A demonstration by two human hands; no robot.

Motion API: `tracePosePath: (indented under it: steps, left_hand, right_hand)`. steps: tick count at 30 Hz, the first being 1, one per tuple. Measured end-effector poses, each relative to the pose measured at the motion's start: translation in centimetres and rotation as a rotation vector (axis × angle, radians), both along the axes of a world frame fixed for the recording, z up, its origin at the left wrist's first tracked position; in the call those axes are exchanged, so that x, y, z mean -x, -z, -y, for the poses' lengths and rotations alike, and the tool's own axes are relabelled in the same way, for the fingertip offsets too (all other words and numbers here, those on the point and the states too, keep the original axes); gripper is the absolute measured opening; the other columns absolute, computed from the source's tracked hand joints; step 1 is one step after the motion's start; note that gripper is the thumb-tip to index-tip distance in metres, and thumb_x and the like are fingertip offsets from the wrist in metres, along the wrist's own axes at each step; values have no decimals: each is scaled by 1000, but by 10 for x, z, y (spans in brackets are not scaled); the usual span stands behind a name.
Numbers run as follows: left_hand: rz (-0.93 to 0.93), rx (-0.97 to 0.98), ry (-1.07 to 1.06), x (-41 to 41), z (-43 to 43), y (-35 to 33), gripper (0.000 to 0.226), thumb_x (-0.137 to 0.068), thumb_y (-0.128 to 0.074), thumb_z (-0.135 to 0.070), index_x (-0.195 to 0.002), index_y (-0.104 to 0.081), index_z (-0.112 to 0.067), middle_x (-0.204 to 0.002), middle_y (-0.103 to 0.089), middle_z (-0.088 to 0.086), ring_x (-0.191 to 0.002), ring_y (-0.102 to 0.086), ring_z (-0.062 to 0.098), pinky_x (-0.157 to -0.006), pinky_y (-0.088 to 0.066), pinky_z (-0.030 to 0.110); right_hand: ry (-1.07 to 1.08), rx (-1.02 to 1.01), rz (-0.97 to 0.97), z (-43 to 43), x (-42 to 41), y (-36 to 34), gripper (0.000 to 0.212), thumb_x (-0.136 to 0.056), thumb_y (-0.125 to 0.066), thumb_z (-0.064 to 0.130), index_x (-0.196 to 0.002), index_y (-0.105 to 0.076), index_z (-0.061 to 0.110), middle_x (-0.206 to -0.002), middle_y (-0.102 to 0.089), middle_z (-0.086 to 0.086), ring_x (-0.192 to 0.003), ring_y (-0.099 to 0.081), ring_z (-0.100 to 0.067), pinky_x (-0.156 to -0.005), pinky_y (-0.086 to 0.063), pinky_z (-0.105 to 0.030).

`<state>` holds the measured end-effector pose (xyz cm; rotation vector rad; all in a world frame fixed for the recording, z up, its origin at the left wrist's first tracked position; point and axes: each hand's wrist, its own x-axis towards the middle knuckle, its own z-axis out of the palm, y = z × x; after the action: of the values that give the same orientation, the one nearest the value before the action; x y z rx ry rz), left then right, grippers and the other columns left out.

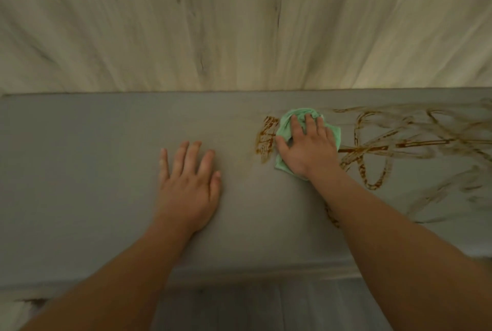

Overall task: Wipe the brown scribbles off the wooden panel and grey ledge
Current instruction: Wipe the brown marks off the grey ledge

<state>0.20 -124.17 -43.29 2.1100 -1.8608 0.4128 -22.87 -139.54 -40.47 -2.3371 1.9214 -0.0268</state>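
Two hands, one cloth, two main scribble zones. Grey ledge [80, 170] runs the full width, with the pale wooden panel [159, 24] rising behind it and meeting it along the back edge. Left hand [187, 184] lies flat, palm down on bare ledge left of centre, fingers straight and slightly spread, holding nothing. Right of it is a small patch of brown scribbles [266, 139], smeared and streaky, just beside the cloth's left edge. One green cloth [283, 131] is bunched on the ledge. Right hand [310, 148] presses down on top of it, fingers spread and near straight, thumb out to the left, cloth showing around the fingertips and below the palm. Right of the cloth is the big tangle of brown loops [412, 144], which reaches the frame's right edge. One short brown streak [331, 213] sits against the right forearm. All brown marks in view are on the ledge. A strip of grey floor [239, 309] shows below the ledge's front edge.
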Motion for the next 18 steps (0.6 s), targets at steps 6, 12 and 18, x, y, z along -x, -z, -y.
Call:
tracePosePath:
  steps: [6, 12, 18]
  left_hand:
    - [-23, -38, -25, -2, 3, 9, 54, -100, -36, -43, -137, -60, -13, -150, -51, 19, -145, -41, 38, -123, -21, 63]
    - [-32, -41, -31, -7, 8, 11, 54, -100, -35, -44, -139, -60, -17, -150, -52, 16, -145, -41, 36, -123, -20, 62]
    - [-29, -30, -55, -5, 7, 8, 54, -98, -37, -44, -138, -60, -15, -149, -52, 18, -144, -42, 37, -122, -21, 62]
  right_hand:
    - [-143, -23, 65, 64, -13, 5, 57, -110, -19, 49, -164, -21, 33, -173, -15, 3, -160, -5, -27, -129, -10, -50]
    - [-304, -24, 108, 62, -46, 13, 52, -110, -25, 47, -162, -28, 38, -172, -20, 10, -160, -11, -24, -128, -13, -47]
    - [-526, -14, 58, -8, -72, 10, 56, -107, -23, 53, -162, -21, 43, -173, -13, 7, -160, -5, -25, -127, -6, -44]
